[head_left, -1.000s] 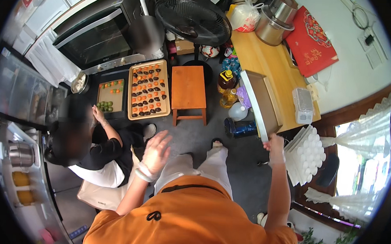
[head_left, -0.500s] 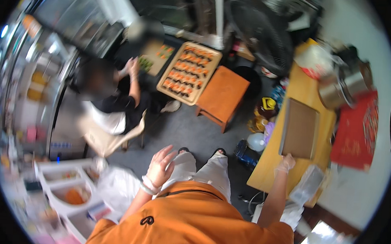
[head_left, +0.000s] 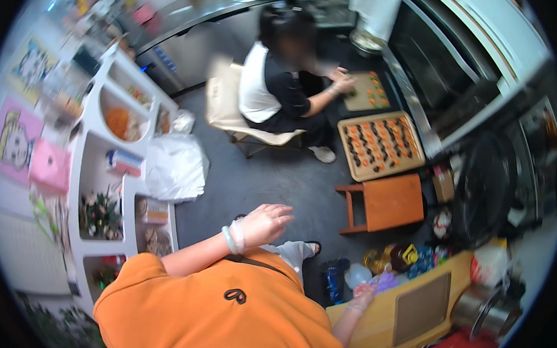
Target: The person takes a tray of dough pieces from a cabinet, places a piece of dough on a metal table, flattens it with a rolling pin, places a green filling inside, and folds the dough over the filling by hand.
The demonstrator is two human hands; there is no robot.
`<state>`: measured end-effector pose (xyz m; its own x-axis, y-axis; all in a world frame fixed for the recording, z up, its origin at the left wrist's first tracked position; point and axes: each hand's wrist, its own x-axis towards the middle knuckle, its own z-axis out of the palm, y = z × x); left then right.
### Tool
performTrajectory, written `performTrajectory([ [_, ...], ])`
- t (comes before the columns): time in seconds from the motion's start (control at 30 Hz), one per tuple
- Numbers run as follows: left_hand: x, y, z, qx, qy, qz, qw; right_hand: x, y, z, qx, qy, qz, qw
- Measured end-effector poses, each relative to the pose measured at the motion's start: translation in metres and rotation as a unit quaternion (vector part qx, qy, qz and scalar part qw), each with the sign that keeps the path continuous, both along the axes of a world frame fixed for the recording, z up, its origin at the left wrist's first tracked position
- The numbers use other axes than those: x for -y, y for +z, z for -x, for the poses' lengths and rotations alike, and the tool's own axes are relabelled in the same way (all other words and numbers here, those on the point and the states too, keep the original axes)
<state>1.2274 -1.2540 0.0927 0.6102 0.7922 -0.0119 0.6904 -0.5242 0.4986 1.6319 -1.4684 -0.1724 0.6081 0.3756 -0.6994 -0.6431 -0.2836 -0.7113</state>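
Observation:
My left hand (head_left: 264,226), in a clear thin glove with a pale green bangle at the wrist, hovers in front of my orange shirt. Its fingers are stretched out and it holds nothing. My right hand (head_left: 363,295), also gloved, hangs over the near edge of the wooden table (head_left: 371,324). Its fingers look loosely extended and slightly blurred, with nothing seen in them. To its right, apart from it, a shallow brown tray (head_left: 421,307) lies on that table.
A co-worker (head_left: 273,85) sits ahead, hands over a tray (head_left: 363,93) of green and orange pieces. Beside it lies a tray (head_left: 349,173) with rows of orange and dark pieces, next to an orange stool (head_left: 393,203). White shelving (head_left: 84,176) stands left; a black fan (head_left: 484,181) stands right.
My view has turned left, so the co-worker and trays now appear farther right. My right hand has come off the brown tray's edge. My left hand stays raised, its fingers now pointing right.

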Motion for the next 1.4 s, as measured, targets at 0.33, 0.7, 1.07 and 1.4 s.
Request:
performTrajectory([
  [0.33,0.019,-0.023,0.185,0.033,0.138,-0.054,0.988,-0.209,0.136,0.352,0.044,0.507,-0.150,0.848],
  [0.7,0.112,-0.032,0.446,-0.002,0.493,-0.027,0.869,-0.262,0.158,0.560,0.087,0.731,-0.095,0.670],
  [1.07,0.037,-0.051,0.518,0.029,0.525,0.000,0.851,-0.406,0.141,0.649,0.088,0.763,-0.065,0.637],
  [1.4,-0.141,-0.021,0.623,0.012,0.517,-0.042,0.855,-0.539,0.145,0.755,-0.012,0.736,-0.034,0.676],
])
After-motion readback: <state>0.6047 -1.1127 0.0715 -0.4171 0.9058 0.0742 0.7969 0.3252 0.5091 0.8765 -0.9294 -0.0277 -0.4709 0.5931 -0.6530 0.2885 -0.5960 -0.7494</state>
